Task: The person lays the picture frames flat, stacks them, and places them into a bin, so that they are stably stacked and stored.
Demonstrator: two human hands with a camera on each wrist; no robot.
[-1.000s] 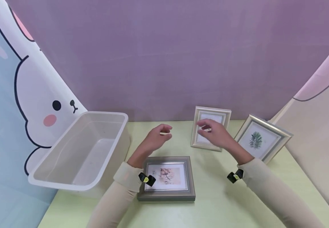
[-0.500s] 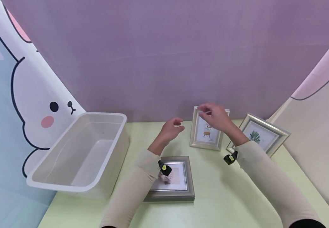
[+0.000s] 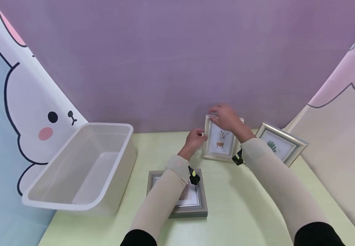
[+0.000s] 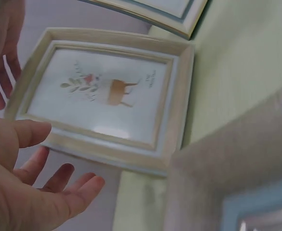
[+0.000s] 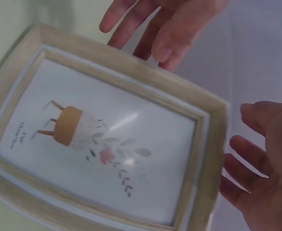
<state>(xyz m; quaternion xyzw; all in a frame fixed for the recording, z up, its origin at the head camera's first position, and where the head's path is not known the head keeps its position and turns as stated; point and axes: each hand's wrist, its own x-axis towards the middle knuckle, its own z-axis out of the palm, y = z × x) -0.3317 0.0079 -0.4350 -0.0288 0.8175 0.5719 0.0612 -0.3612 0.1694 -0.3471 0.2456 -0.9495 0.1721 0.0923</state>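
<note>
A small cream picture frame with a potted-plant print stands upright at the back of the table. My left hand is right at its left edge, thumb toward the front and fingers reaching past the side. In the left wrist view that hand's fingers are spread and fairly straight. Over the frame's top edge is my right hand, its fingers loosely bent beside the rim in the right wrist view. Neither hand visibly pinches the frame.
Another frame with a green leaf print leans at the back right. A grey frame lies flat under my left forearm. On the left stands a white plastic bin. A purple backdrop rises behind the table.
My left hand has moved right and forward, from above the grey frame to the cream frame's left side. My right hand has risen from the frame's front to its top edge.
</note>
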